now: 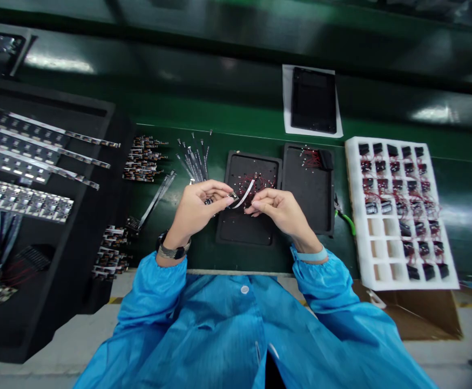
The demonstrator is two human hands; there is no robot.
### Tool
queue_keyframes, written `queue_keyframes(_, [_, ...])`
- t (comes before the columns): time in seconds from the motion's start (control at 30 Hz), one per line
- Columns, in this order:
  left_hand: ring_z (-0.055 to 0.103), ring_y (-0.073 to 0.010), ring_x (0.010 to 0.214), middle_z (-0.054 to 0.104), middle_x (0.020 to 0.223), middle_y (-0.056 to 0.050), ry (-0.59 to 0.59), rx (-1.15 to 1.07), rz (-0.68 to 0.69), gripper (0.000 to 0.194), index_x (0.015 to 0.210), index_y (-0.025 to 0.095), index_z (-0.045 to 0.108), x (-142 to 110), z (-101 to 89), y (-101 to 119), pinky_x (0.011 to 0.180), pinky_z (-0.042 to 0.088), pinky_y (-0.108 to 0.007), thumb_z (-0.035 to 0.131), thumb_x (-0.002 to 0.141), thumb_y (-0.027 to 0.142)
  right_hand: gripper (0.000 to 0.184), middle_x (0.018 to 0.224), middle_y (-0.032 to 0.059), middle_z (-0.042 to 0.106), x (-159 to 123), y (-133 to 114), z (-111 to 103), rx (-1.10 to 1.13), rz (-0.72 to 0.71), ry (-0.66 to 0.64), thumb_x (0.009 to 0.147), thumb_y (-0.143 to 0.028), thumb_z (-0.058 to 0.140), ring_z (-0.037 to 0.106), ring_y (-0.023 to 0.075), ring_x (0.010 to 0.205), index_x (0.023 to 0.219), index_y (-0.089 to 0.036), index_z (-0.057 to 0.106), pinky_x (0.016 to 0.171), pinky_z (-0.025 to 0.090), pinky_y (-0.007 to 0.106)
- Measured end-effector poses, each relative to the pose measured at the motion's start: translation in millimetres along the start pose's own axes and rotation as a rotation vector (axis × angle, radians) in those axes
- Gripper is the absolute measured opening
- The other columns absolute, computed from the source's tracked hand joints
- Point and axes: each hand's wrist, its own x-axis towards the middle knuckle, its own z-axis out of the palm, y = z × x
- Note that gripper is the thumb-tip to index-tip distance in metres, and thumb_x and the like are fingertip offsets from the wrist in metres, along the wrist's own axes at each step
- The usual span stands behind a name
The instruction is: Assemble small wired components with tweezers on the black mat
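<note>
Left hand (pixel 197 208) has a small board (pixel 233 196) with a white strip (pixel 245 193) pinched over the black tray (pixel 244 231), near the tabletop's (pixel 203 256) front edge. Right hand's (pixel 278 209) fingers are bunched narrow beside it, can't tell on what.

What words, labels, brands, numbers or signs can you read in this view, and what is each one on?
None: no text is legible anywhere in view.
Small circuit board in the left hand: any print is too small to read.
Circuit-board panel at far left: any markings are too small and blurred.
Black parts in the white foam tray: any markings are too small to read.
</note>
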Motion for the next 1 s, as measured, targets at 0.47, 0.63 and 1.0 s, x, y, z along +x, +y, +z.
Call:
queue_keyframes(0.47, [0.069, -0.0161, 0.073, 0.078, 0.083, -0.006, -0.086, 0.135, 0.002, 0.021, 0.097, 0.017, 0.081, 1.4, 3.4, -2.7, 0.068, 0.053, -0.028, 0.082, 0.083, 0.032, 0.028, 0.097, 0.0099, 0.083, -5.2, -2.0, -1.7, -0.08, 0.018, -0.193, 0.096, -0.044, 0.072, 0.079, 0.0219, 0.091, 0.1, -0.017, 0.069, 0.084, 0.062, 0.037])
queue_keyframes(0.63, [0.069, -0.016, 0.075, 0.079, 0.086, -0.007, -0.092, 0.137, -0.001, 0.02, 0.099, 0.018, 0.081, 1.7, 3.1, -4.2, 0.068, 0.052, -0.028, 0.081, 0.084, 0.031, 0.023, 0.1, 0.0094, 0.082, -6.2, -5.3, -1.3, -0.132, -0.015, -0.252, 0.1, -0.041, 0.066, 0.078, 0.021, 0.094, 0.102, -0.018, 0.068, 0.088, 0.06, 0.037])
queue_keyframes(1.0, [0.061, -0.0144, 0.066, 0.076, 0.078, -0.004, -0.189, 0.265, 0.027, 0.016, 0.099, 0.019, 0.082, 0.5, 5.0, -3.1, 0.062, 0.045, -0.027, 0.077, 0.087, 0.029, 0.023, 0.095, 0.0089, 0.083, -6.7, -5.5, -1.8, -0.18, -0.01, -0.177, 0.093, -0.041, 0.074, 0.079, 0.023, 0.09, 0.095, -0.018, 0.074, 0.086, 0.06, 0.037])
